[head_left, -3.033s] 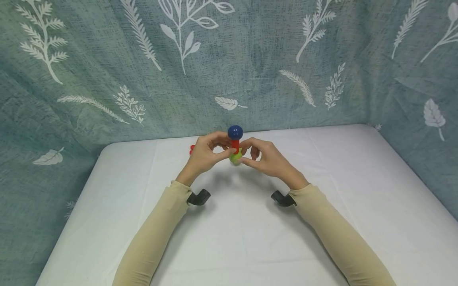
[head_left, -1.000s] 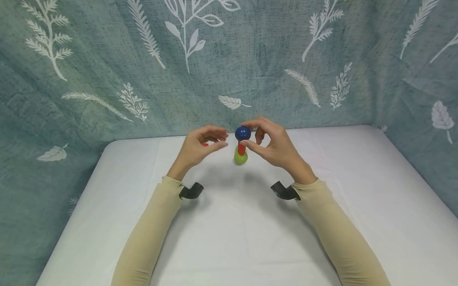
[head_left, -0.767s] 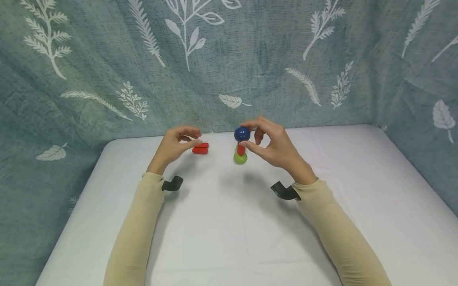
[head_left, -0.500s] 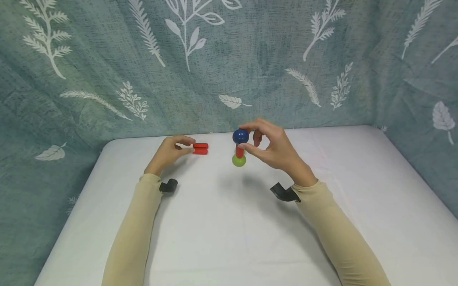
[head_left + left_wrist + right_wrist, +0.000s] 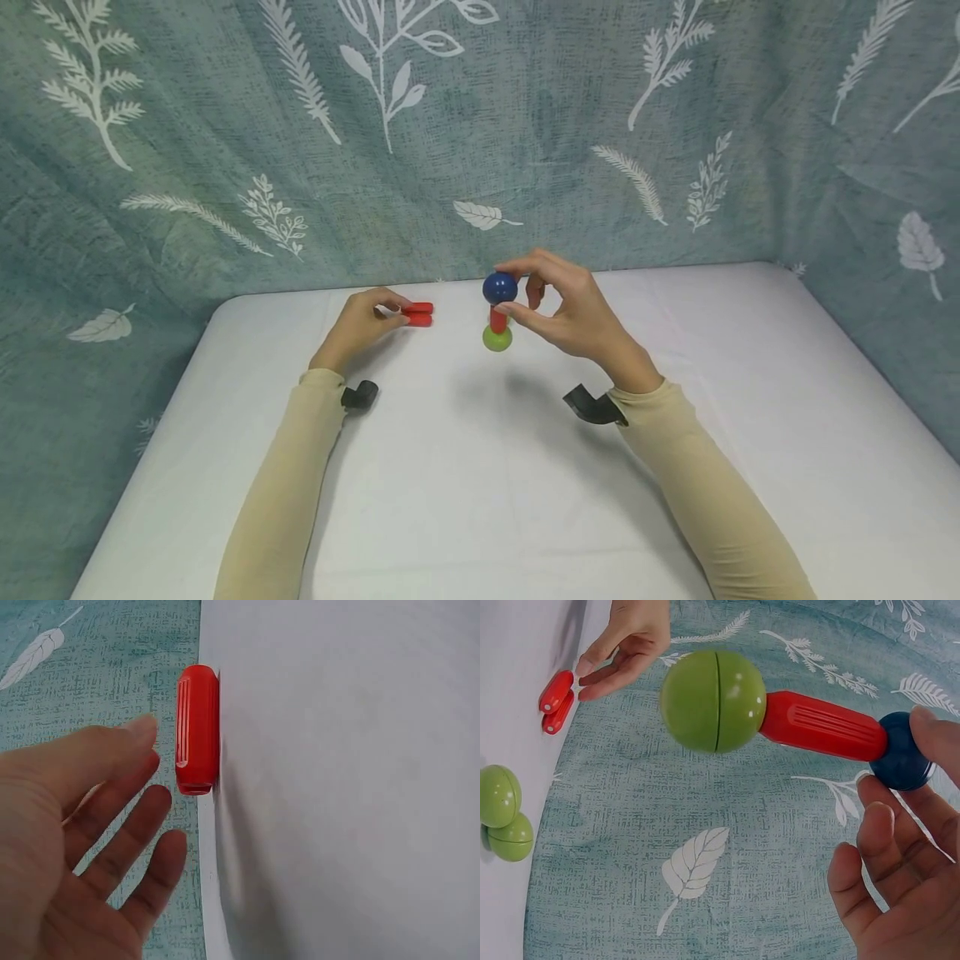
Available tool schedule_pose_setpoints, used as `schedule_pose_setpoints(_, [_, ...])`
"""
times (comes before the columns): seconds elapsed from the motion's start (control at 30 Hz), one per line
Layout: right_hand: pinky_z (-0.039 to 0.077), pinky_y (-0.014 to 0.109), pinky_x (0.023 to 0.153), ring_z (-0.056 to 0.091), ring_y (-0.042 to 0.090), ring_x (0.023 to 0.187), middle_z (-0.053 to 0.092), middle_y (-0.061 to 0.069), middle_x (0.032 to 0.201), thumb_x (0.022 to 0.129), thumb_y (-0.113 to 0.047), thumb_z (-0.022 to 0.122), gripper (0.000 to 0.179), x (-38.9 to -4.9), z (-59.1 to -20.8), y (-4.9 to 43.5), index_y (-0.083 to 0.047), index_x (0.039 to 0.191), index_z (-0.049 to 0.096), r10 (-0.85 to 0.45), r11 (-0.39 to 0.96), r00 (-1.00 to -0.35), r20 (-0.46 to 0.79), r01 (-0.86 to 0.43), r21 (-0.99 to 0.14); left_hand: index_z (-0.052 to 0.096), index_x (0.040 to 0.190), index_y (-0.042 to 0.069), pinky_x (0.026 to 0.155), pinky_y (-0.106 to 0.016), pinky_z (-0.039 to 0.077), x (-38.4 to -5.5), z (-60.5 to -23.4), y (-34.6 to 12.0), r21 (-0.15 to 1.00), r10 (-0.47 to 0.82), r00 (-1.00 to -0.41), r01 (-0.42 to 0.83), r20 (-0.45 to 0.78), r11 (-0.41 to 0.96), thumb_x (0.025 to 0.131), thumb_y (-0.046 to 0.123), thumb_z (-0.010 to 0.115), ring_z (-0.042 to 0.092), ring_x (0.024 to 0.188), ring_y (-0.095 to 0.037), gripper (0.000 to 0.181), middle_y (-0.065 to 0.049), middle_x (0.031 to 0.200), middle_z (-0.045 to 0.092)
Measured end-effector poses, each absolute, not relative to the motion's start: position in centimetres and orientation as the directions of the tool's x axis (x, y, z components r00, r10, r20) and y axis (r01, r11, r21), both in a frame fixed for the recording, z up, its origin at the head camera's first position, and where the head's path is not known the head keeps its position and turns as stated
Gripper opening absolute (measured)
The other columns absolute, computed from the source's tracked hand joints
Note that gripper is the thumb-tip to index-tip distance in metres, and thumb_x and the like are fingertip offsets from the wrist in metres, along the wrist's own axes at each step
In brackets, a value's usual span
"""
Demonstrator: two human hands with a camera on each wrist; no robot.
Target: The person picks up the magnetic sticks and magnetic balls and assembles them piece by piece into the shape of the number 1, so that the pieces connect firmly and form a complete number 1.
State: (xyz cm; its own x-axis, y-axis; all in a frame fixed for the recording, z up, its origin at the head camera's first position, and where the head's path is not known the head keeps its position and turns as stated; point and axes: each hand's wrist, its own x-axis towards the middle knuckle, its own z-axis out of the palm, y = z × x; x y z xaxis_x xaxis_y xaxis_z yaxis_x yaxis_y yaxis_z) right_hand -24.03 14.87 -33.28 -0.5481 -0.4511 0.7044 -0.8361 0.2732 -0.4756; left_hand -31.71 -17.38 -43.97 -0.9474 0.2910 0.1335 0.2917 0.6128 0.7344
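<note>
My right hand [image 5: 573, 312] pinches a blue ball [image 5: 499, 288] between thumb and fingers. From that ball a ribbed red rod [image 5: 825, 727] runs to a larger green ball [image 5: 714, 701], joined in one piece held above the table. At the back left, my left hand [image 5: 360, 327] reaches toward two red rods [image 5: 420, 320] lying side by side. The left wrist view shows one red rod [image 5: 198, 729] just beyond the thumb and fingertips, which are spread and hold nothing. The second rod is hidden there.
Two more green balls [image 5: 499, 796] stand on the white table [image 5: 450, 500], mostly hidden behind the held piece in the head view. A green leaf-print cloth [image 5: 420, 183] hangs along the table's back edge. Each sleeve carries a black wrist mount [image 5: 592, 406].
My left hand has let go of the joined piece and moved left to the red rods. My right hand has shifted its hold up to the blue ball.
</note>
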Motion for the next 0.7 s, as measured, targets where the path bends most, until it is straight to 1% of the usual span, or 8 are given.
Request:
schedule_pose_setpoints(0.13, [0.040,0.021,0.065,0.048,0.011,0.070,0.058,0.002,0.083,0.077,-0.002,0.081,0.042,-23.9,-33.1,14.9,-0.005,0.116,0.067,-0.453,0.275,-0.549,0.702,-0.835,-0.476,0.072,0.112,0.010,0.089,-0.041,0.051,-31.7,-44.2,-17.3,0.723,0.294,-0.950,0.277,0.106,0.633,0.088,0.013,0.074,0.062,0.106,-0.025,0.025,-0.008,0.115,0.069])
schedule_pose_setpoints(0.33, [0.041,0.021,0.065,0.048,0.011,0.070,0.058,0.001,0.084,0.078,-0.002,0.081,0.041,-23.7,-33.0,14.8,-0.005,0.117,0.067,-0.452,0.280,-0.553,0.700,-0.833,-0.477,0.072,0.108,0.009,0.088,-0.039,0.051,-31.8,-44.6,-17.0,0.701,0.307,-0.949,0.269,0.075,0.661,0.087,0.016,0.075,0.062,0.099,-0.023,0.022,-0.008,0.106,0.069])
schedule_pose_setpoints(0.53, [0.041,0.021,0.066,0.049,0.011,0.071,0.058,0.001,0.084,0.078,-0.003,0.081,0.041,-23.6,-32.9,14.8,-0.005,0.117,0.067,-0.450,0.284,-0.557,0.698,-0.830,-0.480,0.073,0.111,0.009,0.085,-0.037,0.052,-31.6,-44.4,-16.4,0.668,0.359,-0.932,0.293,0.040,0.684,0.087,0.014,0.074,0.063,0.093,-0.023,0.024,-0.009,0.106,0.070])
schedule_pose_setpoints(0.63, [0.041,0.021,0.066,0.049,0.011,0.071,0.058,0.001,0.084,0.078,-0.002,0.081,0.041,-23.6,-32.9,14.9,-0.004,0.117,0.067,-0.449,0.279,-0.549,0.705,-0.836,-0.473,0.073,0.113,0.010,0.084,-0.036,0.052,-31.4,-44.2,-15.9,0.690,0.378,-0.924,0.308,0.054,0.655,0.088,0.013,0.073,0.064,0.093,-0.022,0.025,-0.008,0.110,0.070])
schedule_pose_setpoints(0.7, [0.041,0.021,0.066,0.050,0.011,0.071,0.059,0.001,0.084,0.078,-0.002,0.081,0.041,-23.7,-32.8,14.9,-0.004,0.116,0.067,-0.449,0.274,-0.540,0.712,-0.842,-0.465,0.073,0.114,0.010,0.085,-0.036,0.054,-31.1,-43.8,-15.3,0.723,0.390,-0.917,0.324,0.082,0.610,0.087,0.012,0.074,0.066,0.094,-0.022,0.027,-0.008,0.113,0.070])
